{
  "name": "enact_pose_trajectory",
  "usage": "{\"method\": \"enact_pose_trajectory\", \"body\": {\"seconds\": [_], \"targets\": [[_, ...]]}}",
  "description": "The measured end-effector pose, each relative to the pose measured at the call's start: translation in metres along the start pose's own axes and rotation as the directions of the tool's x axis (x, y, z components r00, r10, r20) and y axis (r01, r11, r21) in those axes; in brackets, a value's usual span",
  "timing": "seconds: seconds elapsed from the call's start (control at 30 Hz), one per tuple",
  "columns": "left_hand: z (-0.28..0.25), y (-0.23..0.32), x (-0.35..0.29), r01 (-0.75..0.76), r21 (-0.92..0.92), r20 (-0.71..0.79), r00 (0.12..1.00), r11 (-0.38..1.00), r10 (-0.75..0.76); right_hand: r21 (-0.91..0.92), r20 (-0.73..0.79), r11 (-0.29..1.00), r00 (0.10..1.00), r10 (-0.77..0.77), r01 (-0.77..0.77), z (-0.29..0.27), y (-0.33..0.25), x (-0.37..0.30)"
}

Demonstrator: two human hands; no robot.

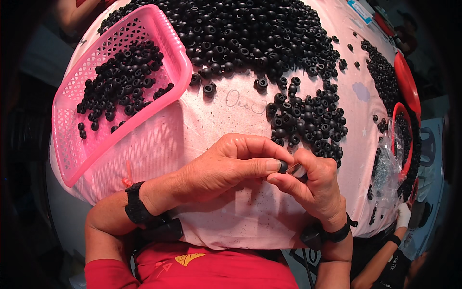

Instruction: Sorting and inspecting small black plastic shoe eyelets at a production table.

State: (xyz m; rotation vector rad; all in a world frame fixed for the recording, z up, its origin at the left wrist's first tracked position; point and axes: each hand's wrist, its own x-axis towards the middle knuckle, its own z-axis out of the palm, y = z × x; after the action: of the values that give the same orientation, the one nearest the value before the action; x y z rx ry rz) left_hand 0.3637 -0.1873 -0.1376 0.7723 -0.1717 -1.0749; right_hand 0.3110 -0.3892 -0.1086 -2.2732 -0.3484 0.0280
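Note:
Close to my body, my left hand (224,166) pinches a small black round part (283,166) between thumb and fingertips. My right hand (315,180) is closed on a small shiny metal tool (297,170); its exact kind is mostly hidden by the fingers. The tool's end meets the black part or lies right beside it. Just beyond my right hand lies a cluster of similar black hollow parts (308,120). A far larger heap of them (245,33) covers the back of the cloth-covered table.
A pink perforated basket (180,72) at the left holds many black parts. The pale cloth (216,120) bears dark specks. At the right are red trays (407,86), a clear plastic bag (385,164) and another person's gloved hand (403,215). Another person's arm (72,14) shows at upper left.

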Motion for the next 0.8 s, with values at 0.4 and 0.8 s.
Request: {"method": "enact_pose_trajectory", "body": {"seconds": [0.4, 0.8], "targets": [[-0.0005, -0.0012, -0.0003, -0.011, -0.003, 0.021, 1.000, 1.000, 0.011, -0.063, 0.025, 0.996, 0.998, -0.057, 0.059, -0.0005, -0.0019, 0.0007], [0.0004, -0.0002, -0.0009, 0.009, 0.011, 0.009, 1.000, 1.000, -0.009, 0.014, -0.016, 1.000, 1.000, -0.015, 0.016, 0.0005, 0.0007, -0.0004]]}}
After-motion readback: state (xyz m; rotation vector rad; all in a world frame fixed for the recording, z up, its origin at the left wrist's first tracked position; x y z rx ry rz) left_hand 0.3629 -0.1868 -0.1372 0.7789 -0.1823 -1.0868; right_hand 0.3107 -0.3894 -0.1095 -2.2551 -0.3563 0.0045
